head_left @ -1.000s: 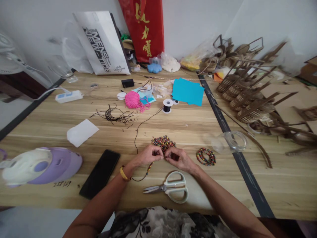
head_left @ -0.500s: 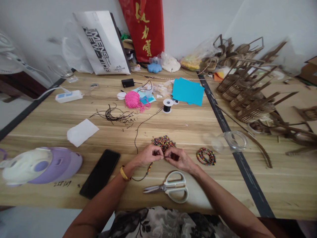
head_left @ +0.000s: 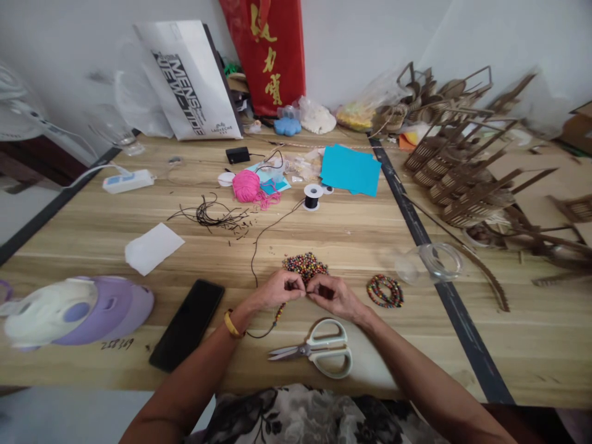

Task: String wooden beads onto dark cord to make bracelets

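Beaded cord (head_left: 277, 314) beneath the left hand (head_left: 280, 288), which meets the right hand (head_left: 337, 298) by the bead pile (head_left: 305, 265).
Its short run of beads shows between the left hand and the scissors (head_left: 319, 349). Each hand is narrowed to a fingertip pinch; what sits there is too small to tell. The pose matches a second ago, suggesting one fine step without visible progress.

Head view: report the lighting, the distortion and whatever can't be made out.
In the head view, light is soft and dim, with a faint shadow beside the scissors; in the head view, the brown baskets towards the right look stretched and smeared; in the head view, detail between the hands' fingertips is too small to make out.
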`<state>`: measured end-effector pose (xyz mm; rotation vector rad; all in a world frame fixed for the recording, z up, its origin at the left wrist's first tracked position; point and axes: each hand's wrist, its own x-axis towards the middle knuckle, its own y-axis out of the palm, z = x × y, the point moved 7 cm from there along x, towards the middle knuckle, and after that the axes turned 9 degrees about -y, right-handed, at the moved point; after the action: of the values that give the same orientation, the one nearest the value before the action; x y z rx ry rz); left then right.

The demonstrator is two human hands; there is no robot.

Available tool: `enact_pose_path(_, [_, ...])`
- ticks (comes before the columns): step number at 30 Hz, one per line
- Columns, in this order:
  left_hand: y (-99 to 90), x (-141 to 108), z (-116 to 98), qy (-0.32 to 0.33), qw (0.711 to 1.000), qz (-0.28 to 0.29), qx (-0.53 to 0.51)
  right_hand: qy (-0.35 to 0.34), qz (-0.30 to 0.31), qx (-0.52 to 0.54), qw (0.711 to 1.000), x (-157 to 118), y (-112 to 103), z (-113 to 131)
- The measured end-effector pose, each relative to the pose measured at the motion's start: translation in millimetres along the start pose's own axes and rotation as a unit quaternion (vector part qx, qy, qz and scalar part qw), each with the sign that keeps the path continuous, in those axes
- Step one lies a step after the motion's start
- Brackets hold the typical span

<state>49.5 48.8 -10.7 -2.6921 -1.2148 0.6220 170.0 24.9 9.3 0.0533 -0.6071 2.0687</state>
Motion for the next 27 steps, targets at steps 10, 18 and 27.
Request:
enact_pose_path(10, [0.3, 0.4, -0.7, -0.007, 1.0, 0.007, -0.009, -0.007, 0.003, 0.004, 1.0, 0.5, -0.1, 0.9])
enact_pose_path(18, [1.0, 0.8, -2.9, -0.005, 1.0, 0.017, -0.016, -0.009, -0.006, 0.008, 1.0, 2.2, -1.2, 4.3])
enact_pose_path(27, [1.1, 0.8, -0.4, -0.006, 0.999, 0.031, -0.027, 0.001, -0.016, 0.013, 1.0, 0.2, -1.6, 1.3])
